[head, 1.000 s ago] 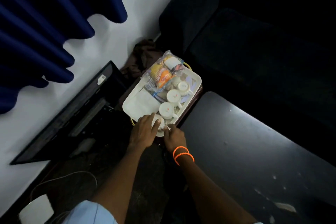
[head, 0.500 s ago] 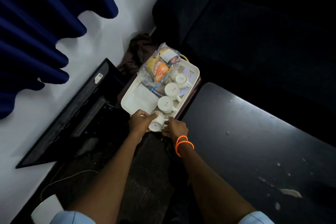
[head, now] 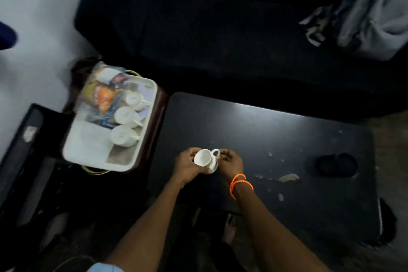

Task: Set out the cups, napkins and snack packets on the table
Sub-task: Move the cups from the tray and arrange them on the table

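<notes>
One cup (head: 204, 159) had been lifted from the tray (head: 97, 157) and was held over the tabletop (head: 276, 139), left hand (head: 187, 164) and right hand (head: 229, 162) both clamped on it; three cups (head: 125, 115) remained beside the tabletop.

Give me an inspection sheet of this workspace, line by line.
Surface: dark table, pale specks and scraps on it.
Job's things: white cup tilted, over the table's near left part; three cups and snack packets in the white tray.
Clutter: dark round object on the table's right.
Hands: left hand and right hand both grip the cup.
Cables: nothing seen.
Surroundings: dark sofa, grey bag on it.
</notes>
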Demonstrator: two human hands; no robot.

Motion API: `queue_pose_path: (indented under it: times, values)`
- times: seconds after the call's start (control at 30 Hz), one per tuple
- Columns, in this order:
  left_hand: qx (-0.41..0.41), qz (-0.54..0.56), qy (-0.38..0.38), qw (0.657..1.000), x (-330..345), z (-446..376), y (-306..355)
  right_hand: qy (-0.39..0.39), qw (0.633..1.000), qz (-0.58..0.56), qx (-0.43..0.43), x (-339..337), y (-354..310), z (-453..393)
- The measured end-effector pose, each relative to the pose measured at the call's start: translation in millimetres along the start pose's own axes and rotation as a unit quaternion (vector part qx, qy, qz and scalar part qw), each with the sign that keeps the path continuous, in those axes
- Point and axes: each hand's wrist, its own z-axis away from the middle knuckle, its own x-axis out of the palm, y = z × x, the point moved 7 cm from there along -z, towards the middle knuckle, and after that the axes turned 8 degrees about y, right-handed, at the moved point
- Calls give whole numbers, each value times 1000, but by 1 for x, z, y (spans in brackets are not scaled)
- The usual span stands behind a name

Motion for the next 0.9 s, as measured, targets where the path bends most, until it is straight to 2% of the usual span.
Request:
queue_pose_path:
  times: [0.13, 0.27, 0.47, 0.57, 0.67, 0.77, 0.83, 0.9]
  values:
    - [131, -107, -32, 985, 115, 8, 18, 93, 995, -30, 19, -97, 34, -46]
    - [203, -162, -100, 960, 203, 26, 12, 161, 984, -48, 54, -167, 70, -71]
    - [299, -233, -124, 917, 260, 41, 10, 220, 969, -72, 85, -211, 111, -93]
    - [309, -253, -142, 905, 262, 40, 7, 233, 964, -94, 86, -211, 117, -94]
    - [300, -256, -167, 904, 245, 37, 5, 286, 946, -120, 95, -207, 123, -77]
    - [293, -270, -148, 905, 202, 27, 1, 330, 923, -109, 166, -187, 152, -46]
    - [287, -270, -102, 913, 159, 17, -1, 297, 925, -110, 211, -149, 167, -24]
    - [283, -251, -34, 925, 105, 8, -1, 237, 945, -95, 205, -94, 162, -4]
